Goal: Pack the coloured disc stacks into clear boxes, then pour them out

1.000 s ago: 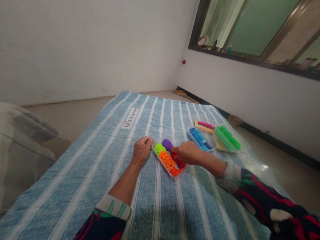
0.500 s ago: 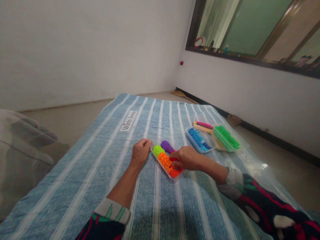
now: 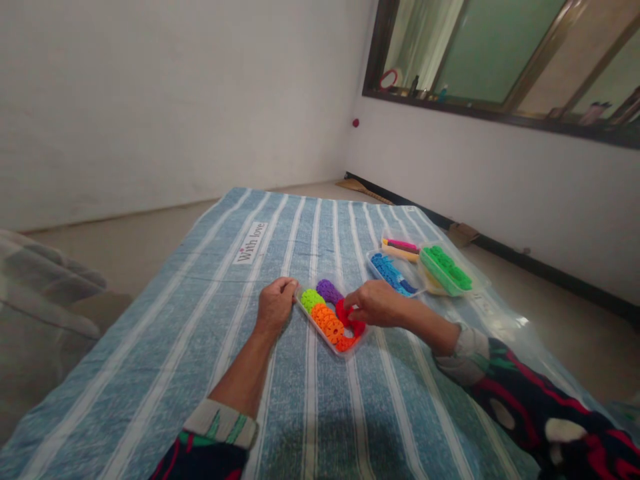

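Note:
A clear plastic box lies at a slant on the striped cloth. Inside it are lime green pieces, purple pieces, orange pieces and red pieces. My left hand grips the box's far left corner between thumb and fingers. Over the right side of the box, my right hand has its thumb and fingers closed down at the red pieces. Whether a piece is between those fingertips is too small to tell.
Behind my right hand stand a box of blue pieces, a box of green pieces and a box with pink and yellow pieces. The striped cloth bears a "With love" label.
My right hand has lifted slightly off the box's contents, so more red pieces show. My left hand stays at the box corner. The whole view has shifted a little.

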A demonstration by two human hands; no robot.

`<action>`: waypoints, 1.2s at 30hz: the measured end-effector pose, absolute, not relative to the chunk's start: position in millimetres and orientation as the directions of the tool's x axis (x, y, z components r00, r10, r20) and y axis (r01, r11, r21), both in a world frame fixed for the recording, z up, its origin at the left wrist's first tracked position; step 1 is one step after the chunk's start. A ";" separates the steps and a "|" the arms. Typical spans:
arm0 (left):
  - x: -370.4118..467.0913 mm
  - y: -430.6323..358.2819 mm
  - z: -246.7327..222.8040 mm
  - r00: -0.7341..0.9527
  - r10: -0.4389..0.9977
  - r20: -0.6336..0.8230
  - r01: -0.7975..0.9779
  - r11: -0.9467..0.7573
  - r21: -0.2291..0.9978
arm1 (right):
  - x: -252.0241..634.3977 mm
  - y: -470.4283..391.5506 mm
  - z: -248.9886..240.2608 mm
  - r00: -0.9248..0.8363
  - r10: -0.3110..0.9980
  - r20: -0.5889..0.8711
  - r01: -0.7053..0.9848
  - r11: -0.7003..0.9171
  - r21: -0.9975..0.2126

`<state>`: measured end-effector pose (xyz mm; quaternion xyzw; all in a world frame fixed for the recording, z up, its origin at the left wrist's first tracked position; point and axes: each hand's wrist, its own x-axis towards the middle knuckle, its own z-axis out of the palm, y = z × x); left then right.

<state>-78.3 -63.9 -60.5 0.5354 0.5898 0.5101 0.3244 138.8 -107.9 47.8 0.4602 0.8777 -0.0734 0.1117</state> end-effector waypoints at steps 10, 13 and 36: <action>-79.7 -62.5 -62.3 -0.207 0.960 0.188 0.340 -0.109 0.934 | 133.2 -112.0 42.4 -0.557 0.714 -0.424 0.774 0.631 0.046; -79.8 -61.9 -63.8 -0.210 0.960 0.185 0.333 -0.108 0.937 | 136.0 -109.3 38.1 -0.536 0.736 -0.414 0.777 0.621 0.100; -80.7 -60.4 -65.3 -0.205 0.963 0.175 0.314 -0.105 0.944 | 126.8 -115.1 34.4 -0.461 0.808 -0.366 0.836 0.534 0.126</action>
